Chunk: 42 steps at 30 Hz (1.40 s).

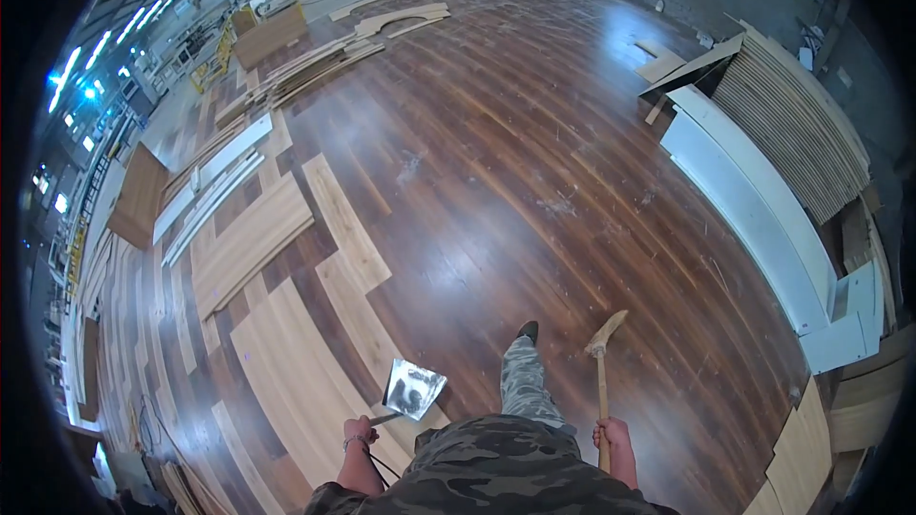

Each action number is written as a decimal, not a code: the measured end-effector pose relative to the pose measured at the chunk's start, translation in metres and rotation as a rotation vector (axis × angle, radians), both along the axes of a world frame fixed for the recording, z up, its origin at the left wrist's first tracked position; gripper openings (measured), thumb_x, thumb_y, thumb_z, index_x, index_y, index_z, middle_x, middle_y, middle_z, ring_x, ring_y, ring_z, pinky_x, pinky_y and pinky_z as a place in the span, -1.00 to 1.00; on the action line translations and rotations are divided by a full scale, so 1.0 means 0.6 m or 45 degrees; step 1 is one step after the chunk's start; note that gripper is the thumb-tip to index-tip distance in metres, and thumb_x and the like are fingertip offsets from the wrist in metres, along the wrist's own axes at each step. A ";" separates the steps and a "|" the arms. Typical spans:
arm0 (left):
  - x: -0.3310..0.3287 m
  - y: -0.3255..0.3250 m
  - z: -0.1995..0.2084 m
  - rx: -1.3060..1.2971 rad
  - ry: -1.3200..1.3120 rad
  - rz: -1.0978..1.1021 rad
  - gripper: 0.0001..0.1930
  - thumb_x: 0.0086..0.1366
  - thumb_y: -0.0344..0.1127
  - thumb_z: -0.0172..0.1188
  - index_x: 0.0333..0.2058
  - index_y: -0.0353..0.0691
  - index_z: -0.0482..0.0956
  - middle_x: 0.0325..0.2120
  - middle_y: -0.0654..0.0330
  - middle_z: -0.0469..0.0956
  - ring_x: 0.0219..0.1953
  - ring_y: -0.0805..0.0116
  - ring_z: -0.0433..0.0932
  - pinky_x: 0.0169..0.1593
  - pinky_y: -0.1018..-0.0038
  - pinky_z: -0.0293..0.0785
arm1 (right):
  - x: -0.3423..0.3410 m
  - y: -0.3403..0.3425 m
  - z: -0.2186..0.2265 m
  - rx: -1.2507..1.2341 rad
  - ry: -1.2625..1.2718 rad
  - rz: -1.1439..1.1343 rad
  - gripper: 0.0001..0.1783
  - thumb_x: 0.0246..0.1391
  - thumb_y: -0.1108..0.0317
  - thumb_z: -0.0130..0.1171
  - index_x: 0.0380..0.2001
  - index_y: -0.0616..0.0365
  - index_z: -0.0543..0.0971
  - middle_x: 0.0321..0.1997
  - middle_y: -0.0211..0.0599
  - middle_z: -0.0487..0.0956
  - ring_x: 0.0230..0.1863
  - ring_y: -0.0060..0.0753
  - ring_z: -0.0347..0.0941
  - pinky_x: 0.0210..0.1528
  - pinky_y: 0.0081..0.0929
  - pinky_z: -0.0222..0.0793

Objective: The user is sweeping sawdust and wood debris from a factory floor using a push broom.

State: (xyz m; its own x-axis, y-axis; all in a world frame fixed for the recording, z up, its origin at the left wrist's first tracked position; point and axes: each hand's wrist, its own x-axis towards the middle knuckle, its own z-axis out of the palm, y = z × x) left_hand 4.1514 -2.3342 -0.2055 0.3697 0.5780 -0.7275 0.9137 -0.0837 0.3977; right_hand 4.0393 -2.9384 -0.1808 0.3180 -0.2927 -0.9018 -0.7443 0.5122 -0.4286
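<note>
A camouflage jacket [496, 477] fills the lower edge, with one camouflage trouser leg [527, 372] stepping forward onto the dark plank floor [534, 162]. The left hand [360, 432] is closed around the thin handle of a metal dustpan [414, 388]; the fingers wrap the handle end, and the shiny pan sits just ahead and to the right of them, tilted, above the pale boards [286, 362] laid across the floor. The right hand [612, 436] grips the wooden stick of a hand brush [603, 343]; its fingers are shut round the lower part of the stick, and the brush head points away from them, up and slightly right, just beside the boot toe. White panels [754, 210] lie well to the right of the right hand's fingers, and stacked light planks [315, 62] lie far ahead of the left.
</note>
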 end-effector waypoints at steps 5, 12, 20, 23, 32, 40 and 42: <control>0.192 -0.053 0.007 -0.015 -0.068 0.149 -0.64 0.27 -0.23 -0.04 -0.46 -0.51 0.48 -0.67 -0.03 0.52 -0.70 0.14 0.55 -0.70 0.35 0.44 | 0.234 -0.074 -0.071 0.123 0.006 0.028 -0.95 0.04 0.48 0.01 -0.39 0.18 0.39 -0.65 -0.26 0.40 -0.71 -0.35 0.35 -0.70 -0.37 0.31; 0.519 -0.163 0.038 0.033 -0.302 0.171 -0.69 0.25 -0.23 -0.11 -0.41 -0.43 0.42 -0.70 0.03 0.49 -0.74 0.22 0.52 -0.72 0.40 0.41 | 0.627 -0.165 -0.037 0.136 -0.156 0.226 -0.94 0.07 0.44 0.04 -0.39 0.15 0.39 -0.64 -0.28 0.41 -0.71 -0.39 0.34 -0.70 -0.42 0.29; 0.824 -0.201 -0.063 -0.095 -0.119 0.312 -0.75 0.22 -0.30 -0.10 -0.49 -0.39 0.41 -0.71 0.04 0.45 -0.76 0.23 0.45 -0.73 0.38 0.34 | 1.021 -0.211 0.000 0.060 -0.179 0.172 -0.93 0.09 0.41 0.04 -0.40 0.14 0.37 -0.64 -0.30 0.40 -0.71 -0.41 0.32 -0.69 -0.44 0.28; 0.914 -0.149 -0.120 0.093 -0.154 -0.226 -0.63 0.26 -0.24 -0.09 -0.44 -0.50 0.52 -0.66 -0.05 0.54 -0.52 0.11 0.62 -0.44 0.26 0.54 | 1.126 -0.234 -0.017 0.114 -0.175 0.108 -0.91 0.10 0.41 0.03 -0.39 0.17 0.37 -0.64 -0.30 0.40 -0.71 -0.40 0.32 -0.69 -0.43 0.29; 1.420 -0.233 -0.039 -0.036 0.153 -0.129 -0.61 0.24 -0.21 -0.07 -0.56 -0.48 0.47 -0.70 -0.06 0.50 -0.70 0.12 0.51 -0.63 0.29 0.41 | 1.302 -0.251 -0.005 0.045 0.248 -0.041 -0.86 0.11 0.35 0.00 -0.51 0.08 0.41 -0.66 -0.28 0.39 -0.64 -0.34 0.35 -0.58 -0.40 0.38; 1.743 -0.271 -0.073 -0.031 0.100 -0.058 -0.61 0.27 -0.20 -0.06 -0.55 -0.44 0.51 -0.70 -0.01 0.52 -0.68 0.14 0.56 -0.64 0.30 0.48 | 1.598 -0.240 0.011 -0.080 0.478 0.386 -0.80 0.09 0.30 0.03 -0.56 0.10 0.46 -0.65 -0.28 0.41 -0.58 -0.31 0.39 -0.46 -0.36 0.39; 1.787 -0.235 -0.119 0.058 0.143 -0.153 -0.59 0.28 -0.18 -0.09 -0.56 -0.43 0.51 -0.70 0.00 0.52 -0.69 0.15 0.56 -0.64 0.30 0.48 | 1.689 -0.256 0.037 -0.019 0.538 0.498 -0.80 0.10 0.30 0.03 -0.56 0.11 0.46 -0.65 -0.28 0.41 -0.59 -0.31 0.39 -0.48 -0.36 0.39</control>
